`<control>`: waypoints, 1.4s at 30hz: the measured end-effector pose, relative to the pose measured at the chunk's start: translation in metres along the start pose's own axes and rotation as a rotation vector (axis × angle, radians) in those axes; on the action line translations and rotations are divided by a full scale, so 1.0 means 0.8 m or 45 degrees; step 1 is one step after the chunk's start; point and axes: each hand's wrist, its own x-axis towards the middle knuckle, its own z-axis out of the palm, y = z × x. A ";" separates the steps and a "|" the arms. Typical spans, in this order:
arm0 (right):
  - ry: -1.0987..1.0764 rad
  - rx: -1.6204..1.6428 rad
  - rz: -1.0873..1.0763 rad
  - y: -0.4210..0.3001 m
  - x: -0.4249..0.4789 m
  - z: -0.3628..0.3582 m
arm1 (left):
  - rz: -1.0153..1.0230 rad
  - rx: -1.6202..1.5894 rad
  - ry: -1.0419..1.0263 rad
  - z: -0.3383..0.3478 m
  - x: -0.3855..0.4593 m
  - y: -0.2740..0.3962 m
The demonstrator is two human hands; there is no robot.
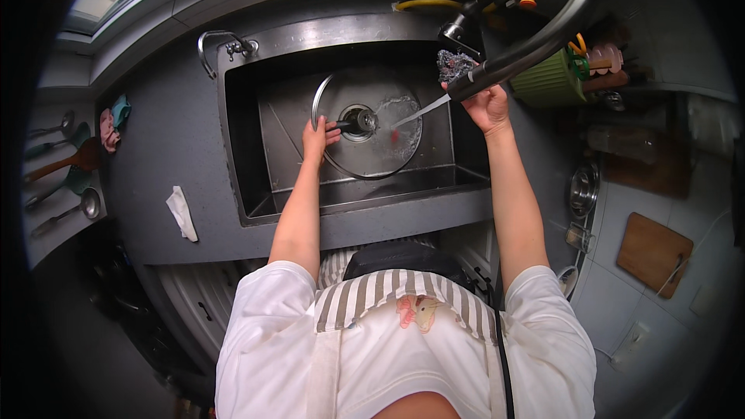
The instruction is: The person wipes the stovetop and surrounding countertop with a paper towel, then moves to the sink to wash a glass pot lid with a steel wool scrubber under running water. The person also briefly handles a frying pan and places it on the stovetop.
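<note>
My left hand (318, 138) grips the left edge of a round glass pan lid (372, 160) with a metal rim and a dark knob, held over the dark sink basin (285, 145). A stream of water (424, 110) runs from the faucet's spout head (465, 86) onto the right part of the lid. My right hand (488, 106) is at the spout head, beneath and beside it. A steel wool scourer (454, 65) shows just past the spout head, by the fingertips of that hand; the spout hides part of the fingers.
A small second tap (236, 48) stands at the sink's back left corner. A white cloth (182, 213) lies on the left counter, with pink and teal cloths (110, 128) farther back. A green ribbed container (550, 78) of utensils stands right. Ladles and spatulas hang at the far left.
</note>
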 end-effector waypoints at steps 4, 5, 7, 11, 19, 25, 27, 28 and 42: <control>0.044 -0.024 0.033 0.014 0.003 -0.014 | 0.008 -0.010 -0.132 -0.002 0.003 0.009; 0.051 -0.013 0.032 0.017 0.006 -0.007 | 0.004 -0.023 -0.168 0.001 0.005 0.011; -0.038 0.049 0.024 0.019 0.012 0.001 | -0.034 0.003 -0.215 0.017 0.013 0.014; -0.073 -0.060 0.014 0.011 0.029 0.030 | -0.058 0.035 -0.322 0.052 0.036 0.011; -0.070 -0.096 0.051 -0.001 0.043 0.037 | -0.039 -0.062 -0.325 0.092 0.034 -0.015; -0.053 0.050 -0.012 0.010 0.045 0.036 | -0.078 -0.285 -0.237 0.087 -0.013 -0.049; -0.067 0.080 -0.014 0.010 0.046 0.037 | -0.098 -0.303 -0.222 0.086 -0.021 -0.058; -0.074 0.095 -0.014 0.009 0.046 0.038 | -0.097 -0.312 -0.213 0.087 -0.024 -0.061; 0.307 -0.658 0.180 0.090 0.010 -0.073 | -0.043 0.024 -0.126 0.104 0.026 -0.011</control>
